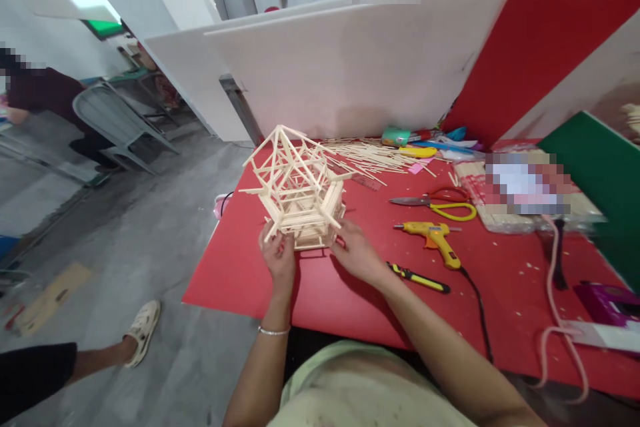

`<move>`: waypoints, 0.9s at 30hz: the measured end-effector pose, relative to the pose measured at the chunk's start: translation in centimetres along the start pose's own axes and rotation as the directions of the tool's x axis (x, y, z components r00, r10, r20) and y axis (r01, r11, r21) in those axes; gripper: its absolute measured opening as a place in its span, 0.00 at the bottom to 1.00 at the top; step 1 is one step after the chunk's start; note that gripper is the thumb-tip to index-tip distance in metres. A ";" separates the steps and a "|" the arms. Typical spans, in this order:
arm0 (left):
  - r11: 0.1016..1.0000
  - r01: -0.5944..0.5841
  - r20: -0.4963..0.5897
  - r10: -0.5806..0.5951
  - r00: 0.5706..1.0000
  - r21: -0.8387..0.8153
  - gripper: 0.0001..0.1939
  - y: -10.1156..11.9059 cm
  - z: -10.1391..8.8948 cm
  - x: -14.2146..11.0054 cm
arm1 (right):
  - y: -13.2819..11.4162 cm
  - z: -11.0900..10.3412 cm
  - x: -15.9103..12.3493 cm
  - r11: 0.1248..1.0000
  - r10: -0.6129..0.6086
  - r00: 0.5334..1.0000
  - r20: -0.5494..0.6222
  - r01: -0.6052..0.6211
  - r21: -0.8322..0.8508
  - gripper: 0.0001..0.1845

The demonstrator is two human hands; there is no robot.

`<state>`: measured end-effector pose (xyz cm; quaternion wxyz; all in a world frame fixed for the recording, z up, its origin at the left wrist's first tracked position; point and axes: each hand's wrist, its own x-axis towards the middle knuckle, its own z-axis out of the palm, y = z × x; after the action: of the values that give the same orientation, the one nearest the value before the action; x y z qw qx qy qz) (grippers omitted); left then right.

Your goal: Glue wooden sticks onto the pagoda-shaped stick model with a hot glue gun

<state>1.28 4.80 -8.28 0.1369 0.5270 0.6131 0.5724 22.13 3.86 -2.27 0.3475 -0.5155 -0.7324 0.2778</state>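
A model pavilion built from thin wooden sticks point(300, 197) stands upright at the left part of the red tabletop point(340, 300), its pointed roof frame on top. My left hand point(278, 255) grips its lower left corner with bent fingers. On the opposite side, my right hand point(353, 250) closes on the lower right corner of the base. The model partly hides the fingertips of both hands. To the right lie a yellow glue gun point(435, 240), scissors with red and yellow handles point(440, 203) and a yellow-black utility knife point(423, 278).
Loose wooden sticks point(370, 155) spread behind the model, below a white board point(345, 73). Packaged sticks point(480, 197) and a pink cable point(555, 280) lie at right. A person sits beside a grey chair point(115, 117); another's shoe point(145, 333) shows at lower left.
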 end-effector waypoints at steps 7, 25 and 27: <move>0.994 0.107 -0.085 -0.107 0.991 -0.005 0.15 -1.8 -1.6 4.0 | -4.4 3.1 -0.9 0.999 -0.026 0.992 0.120 0.022 0.031 0.28; 0.983 0.174 -0.095 -0.179 0.979 -0.064 0.17 -2.6 -1.1 3.5 | 2.6 1.0 2.8 0.989 0.102 0.972 -0.210 -0.077 0.123 0.23; 0.979 0.191 -0.092 -0.197 0.976 -0.069 0.17 -2.5 -1.2 3.3 | 2.5 1.3 2.7 0.988 0.098 0.977 -0.191 -0.073 0.137 0.24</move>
<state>-2.20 7.28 -8.57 0.1778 0.4313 0.6502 0.5996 21.86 7.09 -4.37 0.4386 -0.5479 -0.6519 0.2870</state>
